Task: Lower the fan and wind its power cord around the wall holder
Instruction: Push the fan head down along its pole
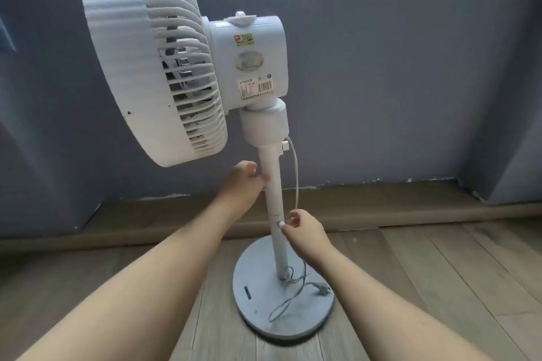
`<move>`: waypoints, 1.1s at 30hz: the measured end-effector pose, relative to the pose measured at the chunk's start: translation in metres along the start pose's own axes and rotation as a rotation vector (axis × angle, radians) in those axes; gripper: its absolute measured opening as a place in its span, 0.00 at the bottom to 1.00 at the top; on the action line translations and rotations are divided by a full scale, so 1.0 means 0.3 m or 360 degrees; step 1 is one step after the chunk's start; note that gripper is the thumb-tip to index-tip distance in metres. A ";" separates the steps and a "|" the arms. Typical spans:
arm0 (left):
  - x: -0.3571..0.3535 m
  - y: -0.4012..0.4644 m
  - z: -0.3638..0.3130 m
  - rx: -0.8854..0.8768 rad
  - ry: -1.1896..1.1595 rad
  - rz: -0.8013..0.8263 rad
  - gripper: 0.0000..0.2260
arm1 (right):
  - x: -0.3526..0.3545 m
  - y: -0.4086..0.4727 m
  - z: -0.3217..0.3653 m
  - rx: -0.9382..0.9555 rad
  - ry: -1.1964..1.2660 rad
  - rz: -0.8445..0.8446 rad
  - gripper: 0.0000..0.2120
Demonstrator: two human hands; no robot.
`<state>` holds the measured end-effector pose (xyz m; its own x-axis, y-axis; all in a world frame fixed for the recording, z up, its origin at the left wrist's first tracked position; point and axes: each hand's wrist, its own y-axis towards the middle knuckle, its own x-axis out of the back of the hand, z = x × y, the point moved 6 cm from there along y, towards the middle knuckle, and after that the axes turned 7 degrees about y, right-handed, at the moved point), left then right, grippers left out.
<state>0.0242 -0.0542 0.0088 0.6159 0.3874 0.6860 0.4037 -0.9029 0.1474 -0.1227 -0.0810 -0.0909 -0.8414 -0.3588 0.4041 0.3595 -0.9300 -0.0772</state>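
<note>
A white pedestal fan stands on the wooden floor, its round head (152,64) turned to the left and its motor housing (249,64) towards me. My left hand (243,184) grips the upper part of the white pole (272,179) from the left. My right hand (305,228) holds the pole lower down, its thumb on a small white button (281,224). The grey power cord (296,182) hangs from a clip under the neck and lies in loose loops on the round grey base (264,302), where its plug (322,290) rests.
A blue-grey wall (396,67) stands close behind the fan, with a wooden skirting board (381,208) along its foot. A wall corner juts out at the right (516,155). Wooden floorboards (440,287) spread around the base.
</note>
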 end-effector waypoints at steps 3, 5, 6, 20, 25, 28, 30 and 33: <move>-0.009 0.024 -0.008 -0.0017 -0.0129 0.0005 0.14 | -0.032 0.027 0.008 -0.0009 0.0062 -0.0011 0.15; -0.020 0.044 -0.008 -0.0016 -0.0175 0.0048 0.13 | -0.065 0.056 0.001 -0.0007 0.0100 0.0029 0.11; -0.021 0.059 -0.009 -0.0023 -0.0175 0.0060 0.11 | -0.073 0.080 0.002 -0.0007 0.0098 0.0019 0.08; -0.022 0.168 0.029 -0.0175 -0.0221 0.0200 0.13 | -0.089 0.260 -0.018 0.0083 -0.0196 -0.0126 0.11; -0.027 0.167 0.028 -0.0202 -0.0205 0.0172 0.11 | -0.089 0.258 -0.030 0.0171 -0.0312 -0.0220 0.12; -0.029 0.156 0.018 -0.0235 -0.0192 0.0161 0.10 | -0.084 0.247 -0.034 0.0202 -0.0325 -0.0245 0.13; -0.028 0.146 0.006 -0.0266 -0.0175 0.0155 0.09 | -0.077 0.235 -0.034 0.0207 -0.0316 -0.0259 0.13; -0.013 0.127 -0.034 -0.0319 -0.0158 0.0154 0.08 | -0.052 0.209 -0.013 0.0249 -0.0311 -0.0265 0.13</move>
<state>0.0304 -0.0920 0.0191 0.7127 0.3050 0.6317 0.2035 -0.9517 0.2300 -0.0885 -0.1341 -0.1057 -0.8060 -0.1658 0.5682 0.2933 -0.9457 0.1400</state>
